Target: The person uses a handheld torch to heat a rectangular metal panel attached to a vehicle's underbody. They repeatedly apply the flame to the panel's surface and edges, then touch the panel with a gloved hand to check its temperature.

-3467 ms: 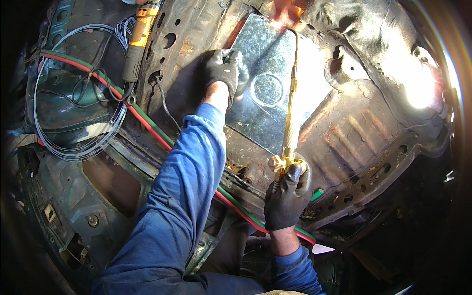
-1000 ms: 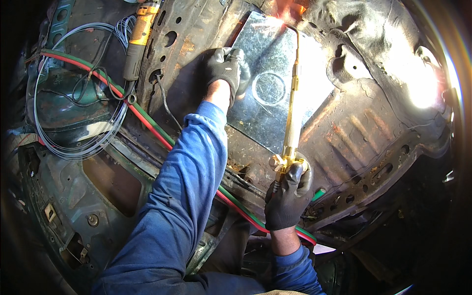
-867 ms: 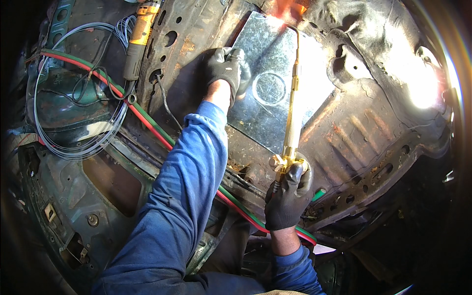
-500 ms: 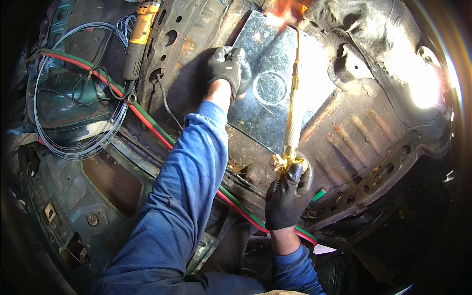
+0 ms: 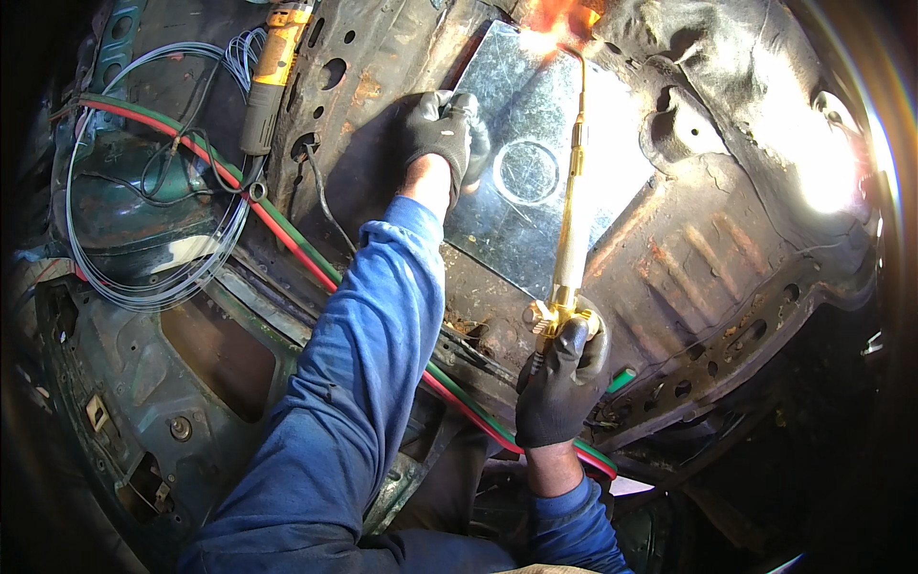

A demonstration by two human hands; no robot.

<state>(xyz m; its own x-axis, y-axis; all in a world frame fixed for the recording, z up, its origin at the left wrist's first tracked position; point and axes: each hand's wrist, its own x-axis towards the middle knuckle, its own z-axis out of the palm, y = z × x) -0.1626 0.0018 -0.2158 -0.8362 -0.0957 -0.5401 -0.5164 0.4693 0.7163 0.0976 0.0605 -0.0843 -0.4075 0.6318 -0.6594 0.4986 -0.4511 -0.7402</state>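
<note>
My left hand [image 5: 438,136], in a black glove, is closed at the left edge of a shiny galvanized metal sheet [image 5: 497,215]; its fingertips are partly hidden. The sheet lies on the rusty car body panel, with a ring mark on its face. In my gloved right hand [image 5: 562,383] is a brass gas torch [image 5: 571,239], gripped around the valve end. Its bent tip reaches the far edge of the sheet, where an orange flame [image 5: 555,21] glows against the metal.
Red and green twin hoses [image 5: 287,232] run under my left forearm. At the left lie a coil of grey wire [image 5: 72,210] and a yellow and black power tool [image 5: 268,81]. Bright light falls on a dark crumpled covering [image 5: 746,86] at the far right.
The flame at the torch tip spreads a little wider and looks more orange. The torch tip has shifted slightly to the right, while both hands stay nearly in place.
</note>
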